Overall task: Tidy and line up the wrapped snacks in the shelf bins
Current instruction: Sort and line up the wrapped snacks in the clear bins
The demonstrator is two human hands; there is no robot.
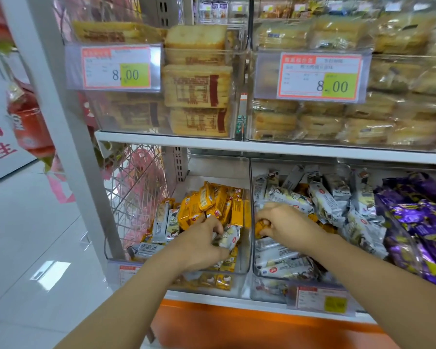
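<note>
One clear wall (250,187) between left hand (202,244), right hand (285,222).

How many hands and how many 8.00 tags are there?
Hands: 2, the left hand holding a white snack, the right hand holding an orange snack
8.00 tags: 2
Total: 4
</note>
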